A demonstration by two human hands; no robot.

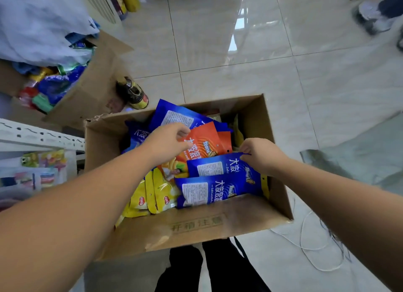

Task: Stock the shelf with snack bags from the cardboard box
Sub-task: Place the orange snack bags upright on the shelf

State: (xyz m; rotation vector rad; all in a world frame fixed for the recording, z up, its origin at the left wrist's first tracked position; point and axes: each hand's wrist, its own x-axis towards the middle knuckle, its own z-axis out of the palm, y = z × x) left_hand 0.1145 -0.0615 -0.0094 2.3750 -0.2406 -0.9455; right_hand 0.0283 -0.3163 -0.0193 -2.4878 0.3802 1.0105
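Cardboard box (218, 226) on floor (218, 51), snack bags (157, 193) loose inside. Grip: left hand (168, 143) pinches orange bag (202, 145) at top edge, fingers curled; right hand (261, 155) pinches blue bag (218, 167) at top seam. Lift by seams, not bellies, to avoid crushing. The shelf (32, 136) stands just left of the box.

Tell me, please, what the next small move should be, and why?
Probably lift both hands straight up to draw the bags out. The left hand grips the orange bag at its corner, the right hand pinches the blue bag by its top edge, and both bags lie among others in the cardboard box; the shelf stands at left.
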